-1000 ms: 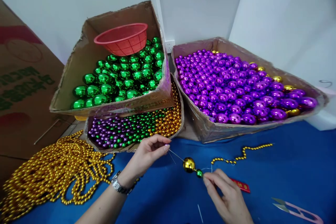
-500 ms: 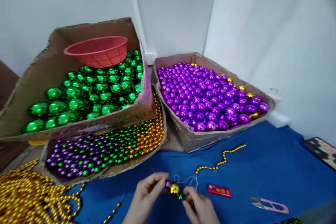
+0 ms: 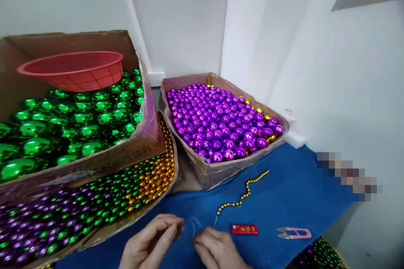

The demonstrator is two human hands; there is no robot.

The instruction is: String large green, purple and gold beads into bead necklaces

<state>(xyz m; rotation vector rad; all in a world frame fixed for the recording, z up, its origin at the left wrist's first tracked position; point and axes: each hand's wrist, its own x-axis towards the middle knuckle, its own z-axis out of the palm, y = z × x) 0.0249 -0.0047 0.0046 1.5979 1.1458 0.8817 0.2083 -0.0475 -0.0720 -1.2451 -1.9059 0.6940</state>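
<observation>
My left hand [image 3: 154, 241] is closed in a pinch over the blue cloth, with whatever lies between its fingertips hidden. Close by on the right, the curled fingers of my right hand [image 3: 217, 248] are pressed together at a thin white thread [image 3: 193, 230] that curves up from their tips. A string of small gold beads [image 3: 243, 196] lies on the cloth beyond, its thread end running down toward my right hand. To the right of that hand is a flat red packet [image 3: 245, 230], then pink-handled thread snips [image 3: 295, 233].
A carton [image 3: 151, 134] of green balls with a red plastic basket [image 3: 85, 71] stands at left, above a box of small purple, green and gold beads [image 3: 123, 193]. Behind the blue cloth [image 3: 284, 193] sits a carton [image 3: 202, 172] of purple balls. More beads [image 3: 322, 254] show at lower right.
The view has swung right. The purple, gold and green beads seen between my hands no longer show. My hands have moved slightly apart, and my right hand has turned its back upward.
</observation>
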